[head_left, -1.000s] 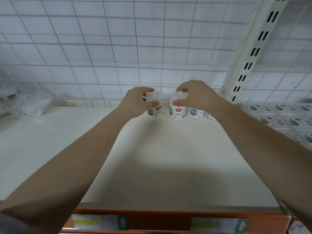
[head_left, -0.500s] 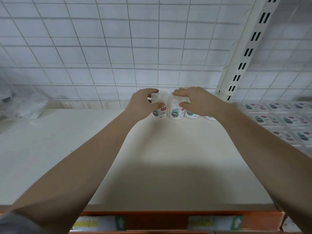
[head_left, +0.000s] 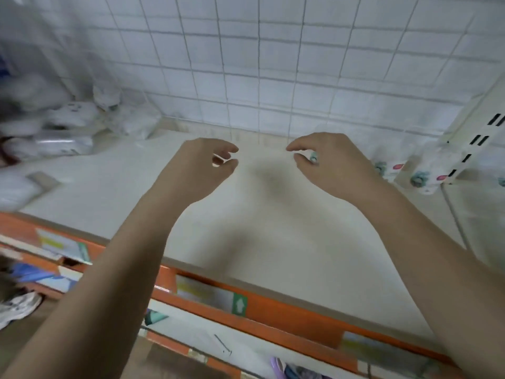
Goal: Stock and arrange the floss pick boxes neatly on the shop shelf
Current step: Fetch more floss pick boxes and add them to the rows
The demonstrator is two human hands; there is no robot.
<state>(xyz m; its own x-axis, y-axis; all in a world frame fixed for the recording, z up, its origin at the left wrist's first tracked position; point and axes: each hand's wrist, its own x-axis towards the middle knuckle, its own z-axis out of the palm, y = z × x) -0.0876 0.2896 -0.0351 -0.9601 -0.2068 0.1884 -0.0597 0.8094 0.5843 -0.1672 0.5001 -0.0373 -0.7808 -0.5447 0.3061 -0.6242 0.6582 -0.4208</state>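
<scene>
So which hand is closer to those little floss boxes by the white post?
The right hand: the floss boxes stand just beyond it to the right. The left hand hovers further left over bare shelf.

Both hands, left [head_left: 202, 165] and right [head_left: 330, 162], are held loosely curled above the shelf [head_left: 273, 228]; floss pick boxes [head_left: 420, 176] are seen right of them.

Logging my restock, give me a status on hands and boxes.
Left hand open, empty. Right hand open, empty, above shelf. Boxes standing at back right by upright. Bags piled at left.
</scene>
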